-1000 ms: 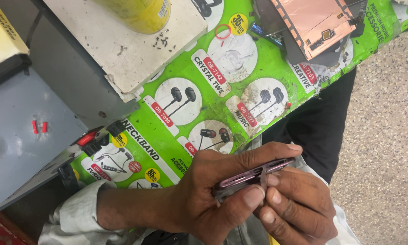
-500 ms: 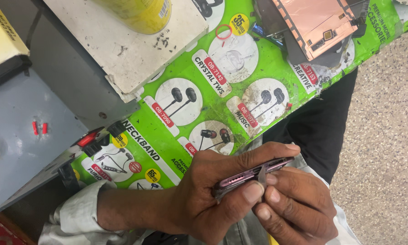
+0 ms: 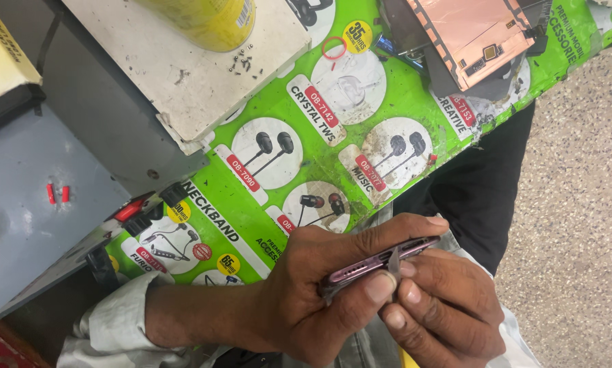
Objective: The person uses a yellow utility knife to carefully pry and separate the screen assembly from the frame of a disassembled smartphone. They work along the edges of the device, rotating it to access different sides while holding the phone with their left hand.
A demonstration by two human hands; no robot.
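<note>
Pale, crumpled sleeve [image 3: 118, 320]; dark trousers [image 3: 479, 197], perhaps black.

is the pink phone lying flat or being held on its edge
On its edge. The pink phone is held edge-up by the left hand; the right hand presses a thin pick against it.

Green earphone poster [image 3: 251, 225] under yellow can [image 3: 207, 20]

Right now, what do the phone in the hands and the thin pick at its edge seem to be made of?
The purple phone, held edge-up in the left hand, looks like glossy metal or coated plastic: its rim shines and carries small port holes. The thin pick, pinched by the right hand, looks like pale, slightly translucent plastic, though thin metal is possible; it is too small to be sure.
</note>
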